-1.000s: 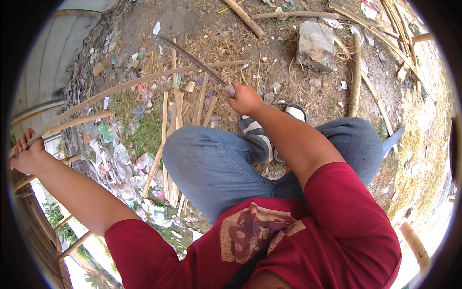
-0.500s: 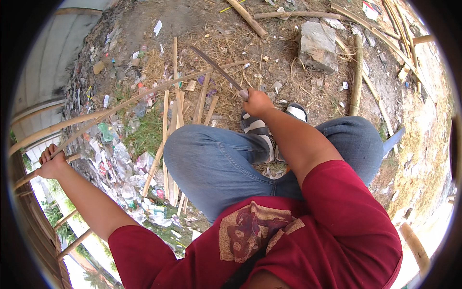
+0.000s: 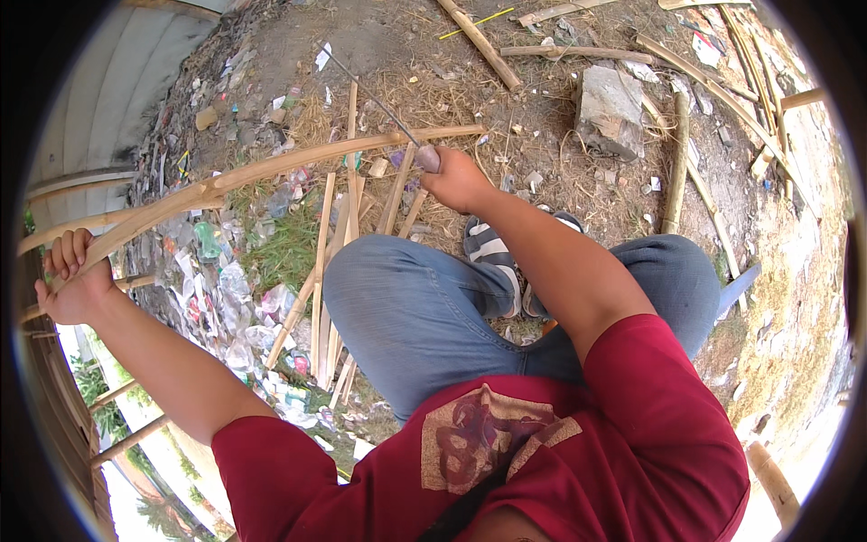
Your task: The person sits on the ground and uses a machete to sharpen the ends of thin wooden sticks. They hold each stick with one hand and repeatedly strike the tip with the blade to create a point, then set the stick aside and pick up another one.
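My left hand (image 3: 74,280) grips the near end of a long curved bamboo strip (image 3: 262,170) at the far left. The strip arcs rightward to the picture's middle. My right hand (image 3: 456,179) is closed around the handle of a long thin knife (image 3: 379,98), whose blade points up and to the left and crosses the strip near its far end. I am crouched in blue jeans (image 3: 424,307) and a red shirt (image 3: 506,452), with a striped sandal (image 3: 490,253) under my knees.
Several split bamboo strips (image 3: 325,271) lie on the ground by my left knee. Plastic litter (image 3: 226,289) covers the ground at left. A grey stone block (image 3: 610,108) and bamboo poles (image 3: 677,163) lie farther off. A bamboo fence (image 3: 63,425) stands at the left edge.
The bamboo strip has risen and now runs across to my right hand. My left hand moved up along it; my right hand with the knife shifted slightly left onto the strip's far end.
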Action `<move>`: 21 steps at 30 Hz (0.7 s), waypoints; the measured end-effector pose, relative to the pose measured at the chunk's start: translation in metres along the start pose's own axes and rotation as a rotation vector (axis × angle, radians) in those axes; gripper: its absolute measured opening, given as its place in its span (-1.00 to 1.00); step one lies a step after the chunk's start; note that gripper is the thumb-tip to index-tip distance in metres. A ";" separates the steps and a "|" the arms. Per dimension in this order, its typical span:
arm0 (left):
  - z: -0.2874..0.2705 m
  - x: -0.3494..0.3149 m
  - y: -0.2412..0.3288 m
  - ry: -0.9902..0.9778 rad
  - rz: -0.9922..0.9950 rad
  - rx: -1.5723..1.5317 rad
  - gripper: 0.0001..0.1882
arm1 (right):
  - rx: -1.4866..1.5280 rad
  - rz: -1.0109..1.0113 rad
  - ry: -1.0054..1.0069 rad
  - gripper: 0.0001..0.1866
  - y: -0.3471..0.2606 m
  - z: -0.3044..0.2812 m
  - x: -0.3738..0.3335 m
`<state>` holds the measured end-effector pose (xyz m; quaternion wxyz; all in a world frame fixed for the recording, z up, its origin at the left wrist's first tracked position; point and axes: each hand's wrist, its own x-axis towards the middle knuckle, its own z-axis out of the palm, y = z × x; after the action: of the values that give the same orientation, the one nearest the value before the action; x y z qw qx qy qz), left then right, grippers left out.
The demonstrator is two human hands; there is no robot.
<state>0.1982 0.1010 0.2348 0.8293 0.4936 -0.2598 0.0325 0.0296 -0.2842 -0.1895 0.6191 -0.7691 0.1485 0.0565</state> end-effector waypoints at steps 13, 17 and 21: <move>0.100 0.027 -0.013 -0.404 -0.115 -0.080 -0.79 | 0.290 0.123 -0.392 -0.80 -0.040 -0.046 0.000; 0.097 0.016 -0.015 -0.422 -0.135 -0.122 -0.80 | 0.210 -0.019 -0.381 -0.81 -0.081 -0.047 -0.025; 0.119 0.014 -0.018 -0.485 -0.159 -0.149 -0.80 | 0.107 -0.415 -0.286 -0.77 -0.136 -0.032 -0.050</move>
<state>0.1687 -0.0106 0.2720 0.7769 0.4435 -0.4129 -0.1711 0.0194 -0.2818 -0.0417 0.6721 -0.7333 -0.0990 0.0286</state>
